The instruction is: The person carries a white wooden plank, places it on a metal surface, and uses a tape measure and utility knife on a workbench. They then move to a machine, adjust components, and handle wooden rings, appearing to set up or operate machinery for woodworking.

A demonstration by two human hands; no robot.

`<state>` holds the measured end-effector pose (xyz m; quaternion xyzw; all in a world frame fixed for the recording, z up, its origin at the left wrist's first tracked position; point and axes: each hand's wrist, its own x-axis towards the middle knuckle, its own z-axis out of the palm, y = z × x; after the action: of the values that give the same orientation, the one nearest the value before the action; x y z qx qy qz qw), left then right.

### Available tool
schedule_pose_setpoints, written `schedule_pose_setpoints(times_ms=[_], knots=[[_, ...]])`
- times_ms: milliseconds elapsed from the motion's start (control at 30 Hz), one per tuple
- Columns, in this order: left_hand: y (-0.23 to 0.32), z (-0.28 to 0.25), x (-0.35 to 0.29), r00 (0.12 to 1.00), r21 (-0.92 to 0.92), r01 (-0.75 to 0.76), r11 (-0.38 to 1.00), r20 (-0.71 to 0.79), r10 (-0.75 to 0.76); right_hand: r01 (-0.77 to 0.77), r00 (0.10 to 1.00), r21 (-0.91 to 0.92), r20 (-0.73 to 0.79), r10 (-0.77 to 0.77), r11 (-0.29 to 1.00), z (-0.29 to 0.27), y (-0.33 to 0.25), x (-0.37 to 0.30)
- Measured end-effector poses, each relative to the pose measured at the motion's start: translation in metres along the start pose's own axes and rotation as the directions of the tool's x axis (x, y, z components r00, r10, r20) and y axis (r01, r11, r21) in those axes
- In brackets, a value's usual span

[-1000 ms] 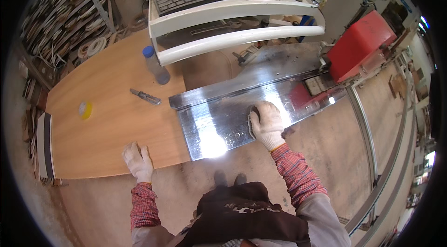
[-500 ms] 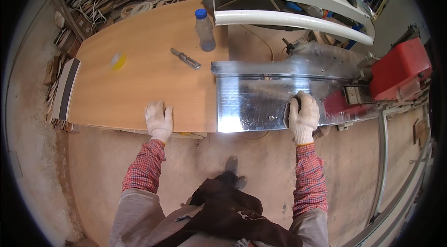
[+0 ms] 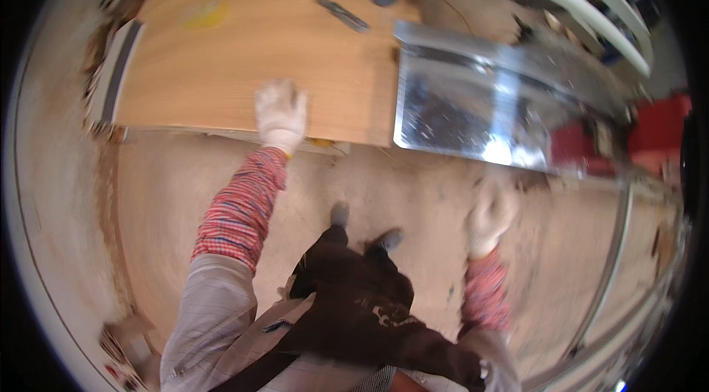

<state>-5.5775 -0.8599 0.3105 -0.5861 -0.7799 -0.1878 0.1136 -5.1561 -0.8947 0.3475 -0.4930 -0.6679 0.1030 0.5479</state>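
Gloved left hand lies on the near edge of the wooden tabletop, fingers loosely spread. Blur hides whether the right hand holds anything or how wide it is; just beyond it is the shiny metal plate. A slim grey knife lies beyond the left hand. Pale lettering on the dark apron, nearer the body than both hands, is too smeared to read.
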Motion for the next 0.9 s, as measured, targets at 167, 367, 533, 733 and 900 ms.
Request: schedule_pose_setpoints(times_ms=[167, 367, 533, 733, 900], knots=[[0.016, 0.007, 0.005, 0.999, -0.096, -0.005, 0.995, 0.036, 0.009, -0.607, 0.656, 0.058, 0.598, 0.46, 0.792, 0.174, -0.013, -0.147], [0.011, 0.0, -0.001, 0.993, -0.214, -0.109, 0.971, -0.069, 0.096, -0.022, 0.233, -0.452, 0.865, 0.444, 0.892, 0.346, 0.025, -0.162], [-0.03, 0.0, 0.015, 0.977, -0.434, -0.167, 0.886, 0.051, 0.209, -0.261, 0.382, -0.474, 0.749, 0.541, 0.841, 0.379, 0.05, -0.197], [-0.214, -0.009, 0.213, 0.949, 0.014, -0.22, 0.975, -0.228, 0.217, -0.189, 0.62, -0.601, 0.541, 0.569, 0.777, 0.361, 0.008, -0.217], [-0.264, -0.001, 0.284, 0.92, 0.151, -0.324, 0.934, 0.282, 0.273, -0.473, 0.662, -0.593, 0.249, 0.707, 0.652, 0.347, 0.006, -0.248]])
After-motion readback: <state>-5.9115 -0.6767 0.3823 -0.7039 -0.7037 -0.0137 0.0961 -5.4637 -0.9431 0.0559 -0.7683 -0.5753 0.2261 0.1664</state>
